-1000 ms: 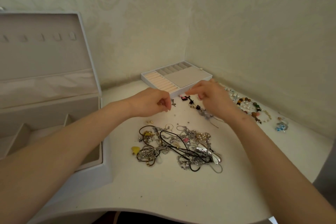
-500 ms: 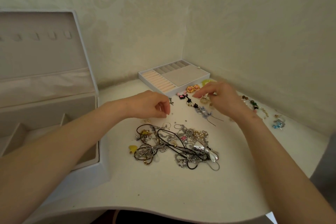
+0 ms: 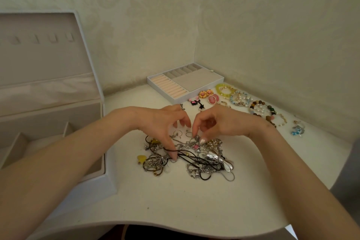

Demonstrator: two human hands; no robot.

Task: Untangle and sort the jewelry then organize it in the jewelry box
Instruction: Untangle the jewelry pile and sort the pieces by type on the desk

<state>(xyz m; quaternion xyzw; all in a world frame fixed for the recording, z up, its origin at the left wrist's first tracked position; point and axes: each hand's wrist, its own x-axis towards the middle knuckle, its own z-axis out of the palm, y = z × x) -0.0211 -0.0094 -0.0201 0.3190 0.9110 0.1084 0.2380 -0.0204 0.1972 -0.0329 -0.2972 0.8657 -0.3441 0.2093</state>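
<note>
A tangled pile of jewelry (image 3: pixel 206 161), silver chains, black cords and a yellow charm, lies in the middle of the white table (image 3: pixel 175 204). Both my hands are over its far edge. My left hand (image 3: pixel 159 122) reaches down, and one straight digit presses on a black cord in the pile while the other fingers curl above it. My right hand (image 3: pixel 222 122) pinches a silver piece at the top of the pile between index finger and thumb. The open jewelry box (image 3: pixel 58 115) stands at the left, lid up. Its removable tray (image 3: pixel 198 81) sits at the back.
Sorted pieces lie along the right wall: orange and pink earrings (image 3: pixel 207 95), a yellow-green bracelet (image 3: pixel 224 88), beaded bracelets (image 3: pixel 261 108) and a blue piece (image 3: pixel 298 130). Small black and pink charms (image 3: pixel 195 102) lie by the tray. The table's front edge curves near my body.
Both hands came down and together from above the far charms onto the pile. The right hand moved left off the bracelets and now pinches a silver piece.
</note>
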